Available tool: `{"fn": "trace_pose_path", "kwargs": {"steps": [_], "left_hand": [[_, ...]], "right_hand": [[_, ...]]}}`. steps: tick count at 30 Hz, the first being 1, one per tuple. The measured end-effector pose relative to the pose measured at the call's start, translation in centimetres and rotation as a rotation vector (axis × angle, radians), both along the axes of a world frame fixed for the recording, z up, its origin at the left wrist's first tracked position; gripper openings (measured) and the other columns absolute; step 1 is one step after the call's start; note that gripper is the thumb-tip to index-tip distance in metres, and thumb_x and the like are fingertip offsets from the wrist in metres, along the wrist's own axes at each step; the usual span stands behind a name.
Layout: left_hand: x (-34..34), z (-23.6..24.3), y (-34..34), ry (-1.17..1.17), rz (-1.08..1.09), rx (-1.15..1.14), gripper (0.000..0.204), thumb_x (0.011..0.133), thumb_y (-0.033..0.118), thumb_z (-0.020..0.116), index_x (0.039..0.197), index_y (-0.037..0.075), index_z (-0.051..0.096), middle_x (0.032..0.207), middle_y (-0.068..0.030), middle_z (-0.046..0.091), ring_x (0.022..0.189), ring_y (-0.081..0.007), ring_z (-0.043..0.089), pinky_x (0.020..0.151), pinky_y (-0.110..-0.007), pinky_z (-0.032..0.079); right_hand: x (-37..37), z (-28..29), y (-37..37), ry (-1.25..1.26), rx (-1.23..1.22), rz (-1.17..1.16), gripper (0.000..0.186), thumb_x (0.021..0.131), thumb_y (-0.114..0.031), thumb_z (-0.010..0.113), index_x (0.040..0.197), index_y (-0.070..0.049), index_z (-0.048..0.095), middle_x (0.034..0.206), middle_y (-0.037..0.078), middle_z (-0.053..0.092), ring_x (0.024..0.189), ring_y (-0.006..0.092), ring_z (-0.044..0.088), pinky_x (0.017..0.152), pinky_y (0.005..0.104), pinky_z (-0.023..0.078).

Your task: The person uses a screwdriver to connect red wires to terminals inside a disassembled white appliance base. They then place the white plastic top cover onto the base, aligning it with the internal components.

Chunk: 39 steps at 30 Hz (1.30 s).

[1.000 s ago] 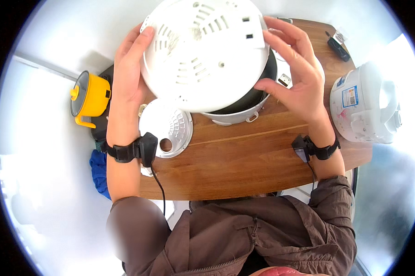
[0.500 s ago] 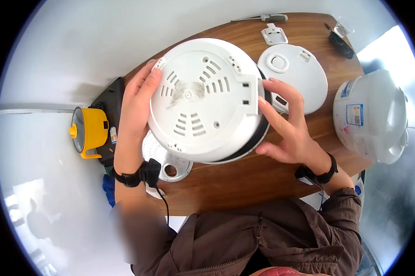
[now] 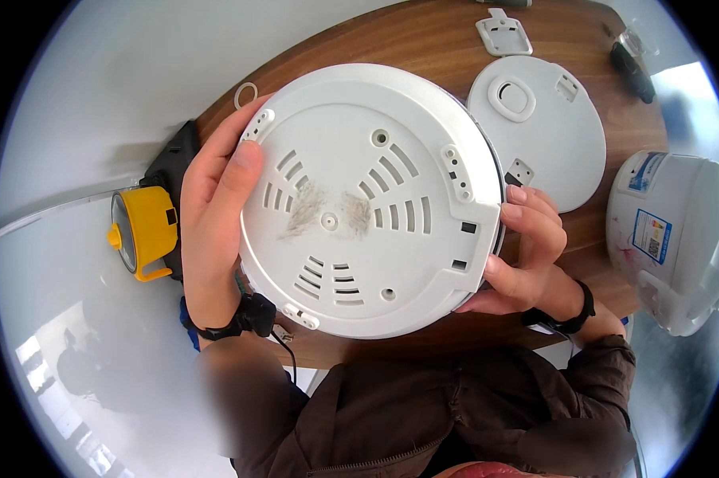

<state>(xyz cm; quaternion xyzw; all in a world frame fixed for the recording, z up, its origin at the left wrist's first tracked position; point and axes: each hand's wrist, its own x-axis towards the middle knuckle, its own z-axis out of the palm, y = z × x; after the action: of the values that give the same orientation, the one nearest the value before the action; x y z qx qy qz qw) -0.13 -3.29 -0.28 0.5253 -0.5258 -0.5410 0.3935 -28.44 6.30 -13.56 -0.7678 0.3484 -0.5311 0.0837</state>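
Note:
A round white rice cooker body point(image 3: 407, 103) is held up with its underside toward me. Groups of vent slots, small feet and screw holes show on it, and grey-brown dirt smears lie around the centre. My left hand point(image 3: 220, 187) grips its left edge, thumb on the bottom face and fingers round the side. At the right edge my right hand point(image 3: 534, 251) holds it near two square holes, with fingers curled along the rim. Behind it on the table lies a white lid point(image 3: 566, 151) with an oval vent piece, partly covered by the body.
A small white plastic bracket point(image 3: 504, 48) lies beyond the lid. At right stands a white rounded appliance point(image 3: 686, 231) with blue labels. A black part point(image 3: 632, 73) is near the far right corner. On the left sit a yellow pot point(image 3: 154, 227) and a pale ring point(image 3: 246, 94).
The rice cooker body has come closer and turned its bottom more squarely toward me. My right hand has closed in on its right edge. The silver disc underneath is now hidden.

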Motion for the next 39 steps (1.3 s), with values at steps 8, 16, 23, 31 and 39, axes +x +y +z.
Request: {"fn": "trace_pose_path", "kwargs": {"steps": [8, 16, 23, 31, 39], "left_hand": [[-0.9, 0.0, -0.2, -0.042, 0.007, -0.030, 0.046, 0.105, 0.025, 0.060, 0.140, -0.004, 0.057, 0.128, -0.0122, 0.068, 0.116, -0.0161, 0.064, 0.100, -0.028, 0.050], [0.0, 0.1, -0.3, -0.146, -0.082, -0.108, 0.043, 0.106, 0.029, 0.060, 0.137, -0.001, 0.060, 0.121, -0.0077, 0.069, 0.110, -0.0113, 0.063, 0.095, -0.025, 0.048], [-0.5, 0.9, 1.3, -0.144, -0.018, -0.175, 0.048, 0.105, 0.028, 0.060, 0.141, -0.002, 0.055, 0.126, -0.0096, 0.067, 0.116, -0.0141, 0.061, 0.101, -0.027, 0.046], [-1.0, -0.7, 4.8, -0.236, 0.122, -0.257, 0.057, 0.102, 0.020, 0.050, 0.152, -0.006, 0.043, 0.147, -0.0171, 0.055, 0.138, -0.0235, 0.050, 0.117, -0.034, 0.033], [-0.9, -1.2, 7.2, -0.205, 0.127, -0.240, 0.075, 0.100, 0.024, 0.056, 0.160, -0.007, 0.023, 0.155, -0.0193, 0.042, 0.138, -0.0246, 0.047, 0.115, -0.036, 0.036]], "right_hand": [[0.0, -0.6, 0.1, 0.008, -0.005, -0.027, 0.067, 0.083, -0.057, 0.080, 0.138, -0.024, 0.060, 0.138, 0.020, 0.051, 0.122, 0.0374, 0.056, 0.098, 0.0474, 0.045], [0.3, -2.0, 0.1, -0.035, -0.020, 0.015, 0.077, 0.086, -0.057, 0.078, 0.146, -0.016, 0.052, 0.144, 0.028, 0.041, 0.126, 0.0422, 0.053, 0.094, 0.0500, 0.049], [-0.4, 0.1, -0.9, 0.041, 0.076, 0.016, 0.104, 0.090, -0.080, 0.053, 0.152, 0.003, 0.040, 0.152, 0.032, 0.029, 0.137, 0.0477, 0.045, 0.107, 0.0541, 0.044], [-1.0, -0.5, -4.3, -0.059, 0.121, 0.215, 0.125, 0.083, -0.089, 0.046, 0.155, 0.011, 0.030, 0.158, 0.039, 0.025, 0.146, 0.0495, 0.036, 0.118, 0.0548, 0.033], [-0.1, 0.6, -5.6, -0.074, 0.178, 0.212, 0.121, 0.088, -0.087, 0.042, 0.155, 0.013, 0.030, 0.157, 0.039, 0.032, 0.145, 0.0460, 0.039, 0.117, 0.0503, 0.034]]}}
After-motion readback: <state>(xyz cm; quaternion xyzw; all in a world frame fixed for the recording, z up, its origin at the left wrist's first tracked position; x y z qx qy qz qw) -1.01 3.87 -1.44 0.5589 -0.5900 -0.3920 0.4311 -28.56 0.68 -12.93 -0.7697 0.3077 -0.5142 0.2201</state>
